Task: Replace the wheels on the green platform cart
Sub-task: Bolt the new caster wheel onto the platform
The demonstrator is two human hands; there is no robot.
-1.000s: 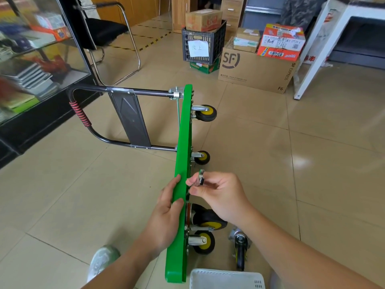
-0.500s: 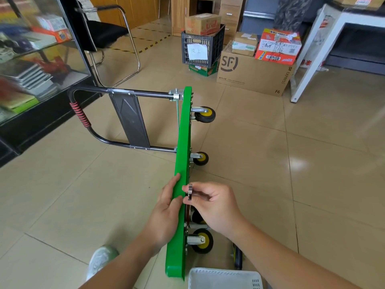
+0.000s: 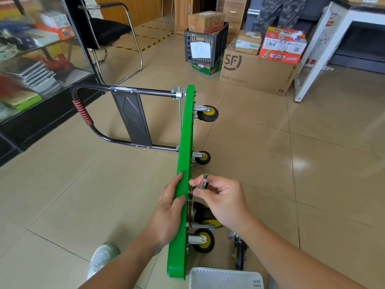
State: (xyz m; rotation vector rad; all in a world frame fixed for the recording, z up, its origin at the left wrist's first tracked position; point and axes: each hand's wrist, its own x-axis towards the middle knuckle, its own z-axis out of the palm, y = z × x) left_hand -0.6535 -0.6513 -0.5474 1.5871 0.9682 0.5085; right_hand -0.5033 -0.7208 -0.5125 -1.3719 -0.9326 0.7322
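Observation:
The green platform cart point(image 3: 185, 130) stands on its long edge on the tiled floor, its black handle point(image 3: 104, 113) folded out to the left. Black wheels with yellow hubs stick out to the right: a far wheel point(image 3: 208, 113), a middle wheel point(image 3: 203, 157) and a near wheel point(image 3: 203, 240). My left hand point(image 3: 169, 211) grips the deck's upper edge. My right hand point(image 3: 220, 200) pinches a small metal part point(image 3: 204, 182) close to the cart's underside. A larger black wheel point(image 3: 205, 215) sits partly hidden behind this hand. A loose caster point(image 3: 239, 250) lies on the floor.
A white plastic basket point(image 3: 226, 277) sits at the bottom edge. A glass display case point(image 3: 41, 55) and a chair point(image 3: 112, 32) stand on the left. A black crate point(image 3: 205, 43), cardboard boxes point(image 3: 256, 74) and a white table leg point(image 3: 312, 63) are behind. My shoe point(image 3: 103, 257) is beside the cart.
My right hand dropped toward the deck with the small metal part, then rose again and drew slightly right. My left hand kept its grip on the cart.

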